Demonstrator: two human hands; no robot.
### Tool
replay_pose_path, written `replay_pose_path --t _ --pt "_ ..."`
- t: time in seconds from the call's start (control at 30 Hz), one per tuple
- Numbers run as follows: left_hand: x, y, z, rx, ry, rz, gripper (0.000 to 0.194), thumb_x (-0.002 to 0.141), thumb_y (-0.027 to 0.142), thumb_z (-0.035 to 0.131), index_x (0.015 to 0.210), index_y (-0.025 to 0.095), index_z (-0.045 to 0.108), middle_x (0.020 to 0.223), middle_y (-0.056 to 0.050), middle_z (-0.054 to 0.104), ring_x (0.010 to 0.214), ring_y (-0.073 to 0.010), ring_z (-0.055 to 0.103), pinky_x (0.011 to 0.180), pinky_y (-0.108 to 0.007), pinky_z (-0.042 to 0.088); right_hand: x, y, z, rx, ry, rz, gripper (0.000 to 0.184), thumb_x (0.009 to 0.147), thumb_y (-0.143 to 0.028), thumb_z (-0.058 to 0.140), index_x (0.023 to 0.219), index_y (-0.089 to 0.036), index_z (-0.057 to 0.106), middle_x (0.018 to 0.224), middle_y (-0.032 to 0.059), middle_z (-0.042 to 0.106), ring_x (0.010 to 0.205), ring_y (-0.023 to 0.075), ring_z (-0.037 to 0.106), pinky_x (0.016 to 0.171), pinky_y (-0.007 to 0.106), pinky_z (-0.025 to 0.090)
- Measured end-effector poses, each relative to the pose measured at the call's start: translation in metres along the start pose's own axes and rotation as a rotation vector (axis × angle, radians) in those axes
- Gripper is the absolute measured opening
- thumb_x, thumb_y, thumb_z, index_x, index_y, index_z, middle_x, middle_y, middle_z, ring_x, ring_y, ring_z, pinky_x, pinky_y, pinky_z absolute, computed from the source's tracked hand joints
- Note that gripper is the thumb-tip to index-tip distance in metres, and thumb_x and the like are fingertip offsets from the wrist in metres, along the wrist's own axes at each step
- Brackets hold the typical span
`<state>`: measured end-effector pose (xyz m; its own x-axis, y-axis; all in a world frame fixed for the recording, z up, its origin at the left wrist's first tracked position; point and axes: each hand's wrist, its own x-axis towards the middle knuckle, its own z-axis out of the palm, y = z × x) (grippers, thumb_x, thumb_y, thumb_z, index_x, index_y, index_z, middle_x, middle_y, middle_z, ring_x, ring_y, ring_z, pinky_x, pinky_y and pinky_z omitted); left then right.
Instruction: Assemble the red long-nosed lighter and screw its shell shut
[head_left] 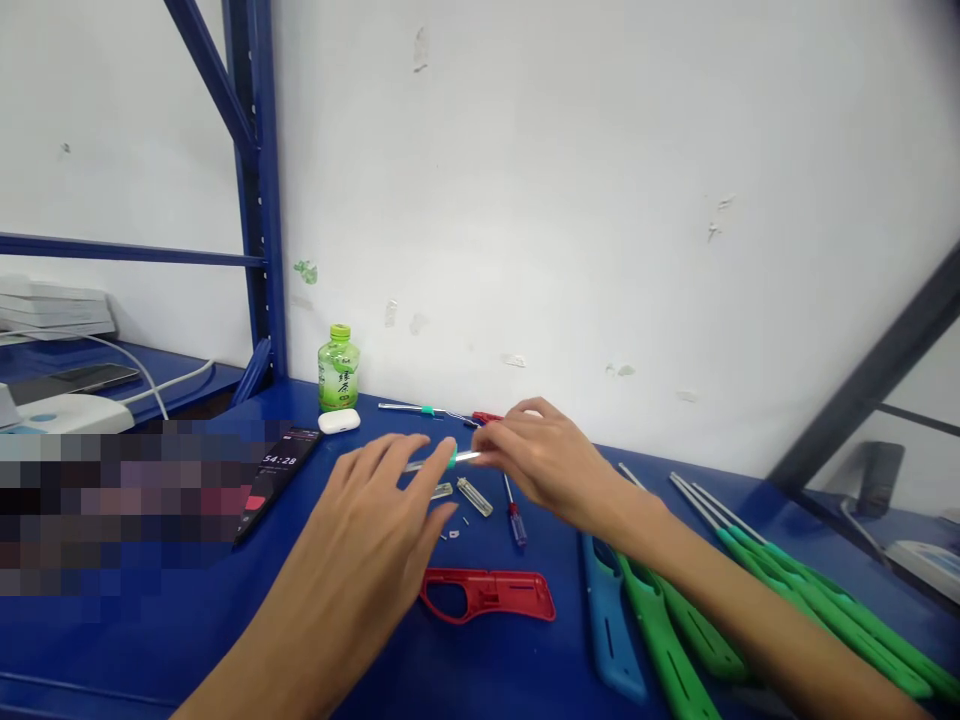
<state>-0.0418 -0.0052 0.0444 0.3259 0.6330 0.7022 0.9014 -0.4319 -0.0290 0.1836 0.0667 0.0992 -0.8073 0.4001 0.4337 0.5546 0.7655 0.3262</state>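
A thin metal lighter tube [469, 456] with a green collar spans the space between my hands above the table. My right hand [544, 455] pinches its right end with curled fingers. My left hand [379, 520] has its fingers around the left part near the collar, the thumb standing apart below; its exact contact is partly hidden. Under the hands lie a clear plastic lighter fuel tank [475, 497], a small piece beside it and tiny loose parts [453, 534]. Closer to me rests a red lighter half-shell [495, 594]. A screwdriver [516, 522] points away from me.
Long lighters with green handles [664, 625] and a blue one [611, 625] lie at right. Behind are another metal tube [401, 407] and a red part, partly hidden. A green bottle [339, 370], white case [339, 421] and phone [276, 480] stand or lie left.
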Motion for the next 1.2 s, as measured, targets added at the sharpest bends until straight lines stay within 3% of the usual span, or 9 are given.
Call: replay_pose_path --t 0.13,0.23,0.33,0.43,0.5,0.6,0.77,1.0,1.2 --pt "-0.001 0.005 0.000 -0.079 -0.016 0.070 0.033 0.107 0.020 0.044 0.129 0.026 0.068 0.102 -0.001 0.075 0.081 -0.0195 0.072 0.068 -0.034 0.057 -0.014 -0.020 -0.008 0.031 0.047 -0.090 0.027 0.116 -0.031 0.042 0.107 -0.018 0.064 0.085 0.0018 0.074 0.078 0.0166 0.065 0.098 0.037 0.043" --pt "0.001 0.003 -0.007 -0.226 -0.078 0.034 0.033 0.107 0.020 0.042 0.117 0.031 0.071 0.097 0.004 0.073 0.078 -0.0138 0.072 0.065 -0.027 0.053 -0.014 -0.023 -0.010 0.145 0.030 -0.089 0.024 0.114 -0.039 0.049 0.112 -0.020 0.064 0.093 0.0016 0.077 0.081 0.0168 0.067 0.099 0.037 0.043" --pt "0.001 -0.005 -0.011 -0.338 -0.155 -0.094 0.030 0.107 0.030 0.043 0.114 0.031 0.072 0.104 0.002 0.074 0.085 -0.0166 0.074 0.073 -0.031 0.053 -0.013 -0.021 -0.014 0.334 -0.037 0.011 0.040 0.104 -0.052 0.066 0.131 -0.023 0.060 0.107 0.0029 0.078 0.096 0.0204 0.070 0.105 0.039 0.043" --pt "0.000 -0.012 -0.013 -0.339 -0.272 -0.197 0.036 0.106 0.039 0.037 0.118 0.031 0.071 0.112 -0.003 0.073 0.092 -0.0222 0.073 0.081 -0.038 0.053 -0.013 -0.015 -0.016 0.462 -0.166 0.134 0.060 0.096 -0.049 0.078 0.147 -0.027 0.054 0.124 0.0059 0.076 0.114 0.0260 0.069 0.104 0.041 0.046" --pt "-0.001 -0.016 -0.013 -0.328 -0.346 -0.211 0.039 0.105 0.038 0.034 0.117 0.030 0.070 0.114 -0.005 0.072 0.094 -0.0243 0.072 0.085 -0.041 0.052 -0.015 -0.009 -0.017 0.533 -0.246 0.186 0.060 0.095 -0.043 0.081 0.147 -0.027 0.057 0.123 0.0056 0.076 0.110 0.0265 0.070 0.095 0.039 0.050" --pt "-0.002 -0.020 -0.013 -0.335 -0.415 -0.198 0.036 0.104 0.035 0.034 0.112 0.029 0.069 0.110 -0.005 0.072 0.093 -0.0240 0.070 0.089 -0.042 0.051 -0.020 -0.004 -0.014 0.627 -0.295 0.215 0.040 0.096 -0.035 0.080 0.133 -0.025 0.069 0.101 0.0014 0.081 0.088 0.0211 0.075 0.079 0.033 0.055" --pt "-0.007 -0.022 -0.010 -0.375 -0.488 -0.178 0.031 0.105 0.036 0.037 0.108 0.028 0.067 0.111 -0.003 0.072 0.099 -0.0224 0.069 0.090 -0.037 0.048 -0.039 -0.012 -0.004 0.823 -0.279 0.310 0.022 0.099 -0.031 0.077 0.119 -0.024 0.075 0.093 -0.0015 0.081 0.085 0.0153 0.077 0.078 0.026 0.060" --pt "-0.008 -0.027 -0.007 -0.419 -0.568 -0.166 0.025 0.104 0.036 0.043 0.104 0.030 0.068 0.109 0.001 0.074 0.100 -0.0210 0.068 0.088 -0.034 0.046 -0.063 -0.037 0.017 0.944 -0.205 0.446 0.032 0.091 -0.034 0.084 0.121 -0.025 0.076 0.091 -0.0006 0.080 0.079 0.0161 0.074 0.071 0.027 0.058" --pt "-0.008 -0.038 -0.001 -0.412 -0.672 -0.168 0.025 0.097 0.035 0.048 0.103 0.032 0.073 0.106 0.001 0.077 0.100 -0.0227 0.070 0.087 -0.034 0.048 -0.073 -0.045 0.030 1.004 -0.107 0.487 0.029 0.098 -0.035 0.077 0.126 -0.030 0.071 0.092 -0.0042 0.081 0.070 0.0122 0.070 0.062 0.023 0.053"
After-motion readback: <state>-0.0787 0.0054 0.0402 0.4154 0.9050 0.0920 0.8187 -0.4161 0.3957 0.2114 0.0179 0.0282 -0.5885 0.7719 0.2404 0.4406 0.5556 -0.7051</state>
